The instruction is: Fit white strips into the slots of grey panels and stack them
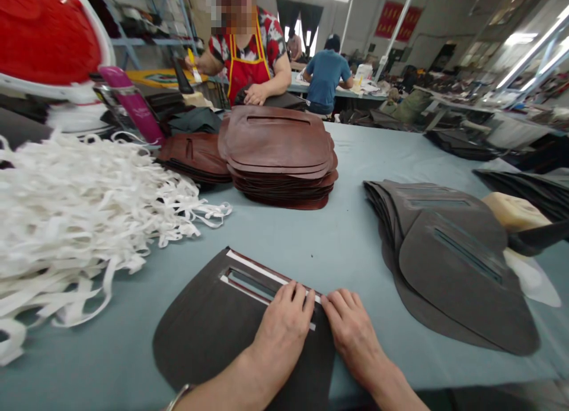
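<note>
A dark grey leather panel with a long slot lies in front of me, its dark backing side up. White tape strips run along its top edge and beside the slot. My left hand presses on the panel over the slot's right end, fingers bent together at the taped edge. At the panel's top right corner, my right hand pinches the edge with thumb and fingers. What lies under the fingertips is hidden.
White tape heaps at the left. Brown panels are stacked behind, and grey slotted panels lie at the right. A purple stapler-like tool stands far left. Across the table, a person holds a yellow-handled brush.
</note>
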`<control>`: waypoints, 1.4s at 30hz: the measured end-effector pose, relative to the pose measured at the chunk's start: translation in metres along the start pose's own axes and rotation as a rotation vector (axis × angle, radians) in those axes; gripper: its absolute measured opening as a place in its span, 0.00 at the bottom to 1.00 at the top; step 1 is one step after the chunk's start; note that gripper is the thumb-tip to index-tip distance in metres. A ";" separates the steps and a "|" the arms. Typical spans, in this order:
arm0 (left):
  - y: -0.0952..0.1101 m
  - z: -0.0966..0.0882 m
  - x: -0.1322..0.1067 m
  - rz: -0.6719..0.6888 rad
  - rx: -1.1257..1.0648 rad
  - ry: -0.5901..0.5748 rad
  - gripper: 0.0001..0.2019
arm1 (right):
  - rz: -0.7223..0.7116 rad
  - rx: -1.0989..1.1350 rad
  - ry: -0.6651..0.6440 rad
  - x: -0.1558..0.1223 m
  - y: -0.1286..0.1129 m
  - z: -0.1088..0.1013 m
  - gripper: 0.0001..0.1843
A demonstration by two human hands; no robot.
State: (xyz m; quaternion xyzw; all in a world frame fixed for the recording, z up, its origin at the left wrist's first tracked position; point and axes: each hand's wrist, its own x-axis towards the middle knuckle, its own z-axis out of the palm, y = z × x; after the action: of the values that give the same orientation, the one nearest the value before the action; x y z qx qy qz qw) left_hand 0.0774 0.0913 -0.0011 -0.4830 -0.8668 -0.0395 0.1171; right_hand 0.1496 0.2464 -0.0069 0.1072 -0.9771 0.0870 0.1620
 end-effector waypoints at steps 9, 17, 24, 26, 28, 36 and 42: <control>0.031 0.015 -0.010 -0.018 0.137 0.087 0.23 | -0.032 -0.103 0.014 -0.005 -0.007 0.006 0.16; 0.019 0.018 -0.011 -0.039 0.035 0.120 0.20 | -0.008 -0.087 0.016 -0.007 -0.006 0.000 0.17; -0.001 0.018 -0.021 -0.063 -0.272 0.139 0.20 | 0.308 0.209 0.130 -0.008 0.009 0.004 0.14; -0.001 0.016 -0.021 -0.084 -0.362 0.162 0.19 | 0.327 0.238 0.108 -0.006 0.007 0.005 0.12; -0.001 0.013 -0.020 -0.123 -0.479 0.177 0.16 | 0.340 0.267 0.099 -0.004 0.003 0.006 0.10; -0.010 0.000 -0.015 -0.228 -0.676 0.197 0.11 | 0.388 0.345 0.049 0.000 0.005 0.006 0.08; -0.013 0.000 -0.009 -0.165 -0.562 0.085 0.13 | 0.407 0.390 0.016 0.002 0.009 0.002 0.04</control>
State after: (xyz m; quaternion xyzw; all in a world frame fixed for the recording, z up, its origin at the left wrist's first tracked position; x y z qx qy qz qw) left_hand 0.0705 0.0771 -0.0031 -0.4223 -0.8526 -0.3076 0.0111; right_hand 0.1444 0.2546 -0.0096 -0.0630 -0.9419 0.3052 0.1253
